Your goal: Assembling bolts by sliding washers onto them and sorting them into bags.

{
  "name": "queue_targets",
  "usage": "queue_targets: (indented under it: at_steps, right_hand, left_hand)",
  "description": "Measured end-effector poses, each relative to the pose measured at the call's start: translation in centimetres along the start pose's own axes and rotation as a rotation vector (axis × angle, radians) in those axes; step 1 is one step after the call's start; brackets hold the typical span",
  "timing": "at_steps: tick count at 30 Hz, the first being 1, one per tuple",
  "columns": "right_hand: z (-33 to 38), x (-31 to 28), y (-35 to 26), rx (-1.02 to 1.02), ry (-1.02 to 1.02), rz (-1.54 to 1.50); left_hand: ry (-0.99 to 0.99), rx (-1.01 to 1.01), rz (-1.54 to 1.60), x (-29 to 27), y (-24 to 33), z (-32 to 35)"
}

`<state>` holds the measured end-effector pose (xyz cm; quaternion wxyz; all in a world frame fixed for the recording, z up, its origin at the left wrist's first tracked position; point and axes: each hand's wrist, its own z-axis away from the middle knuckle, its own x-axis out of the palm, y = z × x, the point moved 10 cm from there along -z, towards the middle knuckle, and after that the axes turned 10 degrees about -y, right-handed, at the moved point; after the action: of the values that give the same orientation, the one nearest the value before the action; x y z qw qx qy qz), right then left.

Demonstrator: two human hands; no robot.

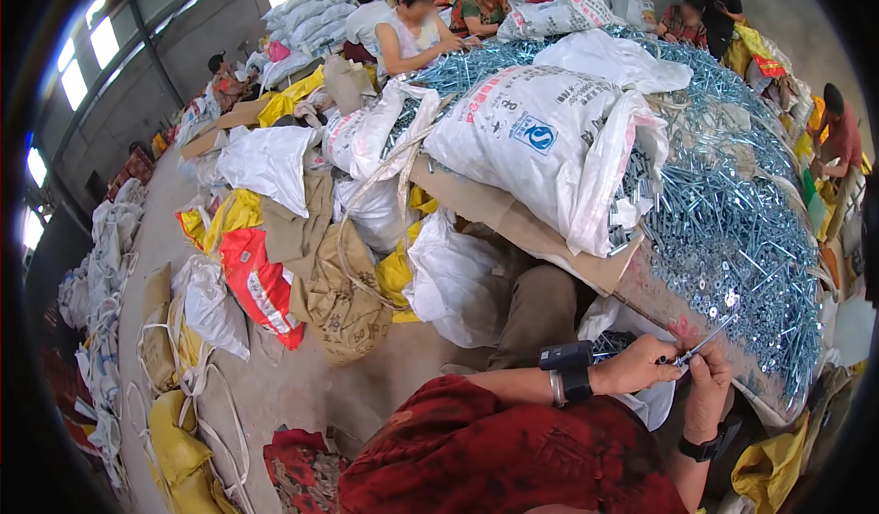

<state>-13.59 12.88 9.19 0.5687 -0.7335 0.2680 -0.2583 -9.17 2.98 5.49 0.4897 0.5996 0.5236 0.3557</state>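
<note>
Just in front of me, near the table's front edge, my two hands meet on a long thin silver bolt (708,339). My left hand (638,367) has its fingers closed around the thick end, where a small dark tip pokes out. My right hand (709,381) pinches the bolt beside it, the shaft pointing up and to the right. Small fittings on the bolt are too fine to make out. Beyond my hands spreads a large heap of loose bluish-silver bolts and washers (732,203). Both wrists wear dark bands with devices.
A full white woven sack (522,139) lies on the heap, its mouth spilling metal parts, with cardboard (494,198) under it. Filled white, yellow and red bags (261,285) crowd the floor to the left, among loose straps. Several people (417,29) sit or stand around the heap's far side.
</note>
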Motion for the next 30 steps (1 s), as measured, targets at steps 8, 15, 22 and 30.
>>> queue_targets:
  at_steps: [8, 15, 22, 30]
  right_hand:
    - [0.4, 1.4, -1.4, -0.108, 0.0, -0.079]
    - [1.0, 1.1, -3.0, -0.048, -0.05, -0.005]
    - [1.0, -0.7, -0.3, -0.154, -0.116, -0.085]
    - [0.7, -1.8, 0.6, -0.121, 0.055, 0.07]
  left_hand:
    - [0.129, 0.212, -0.187, 0.2, 3.2, 1.4]
    - [-0.005, -0.031, 0.125, 1.5, 0.7, 0.6]
    - [-0.042, 0.032, -0.106, 4.0, 1.4, -1.2]
    - [0.255, -0.092, -0.055, -1.5, -0.9, -1.2]
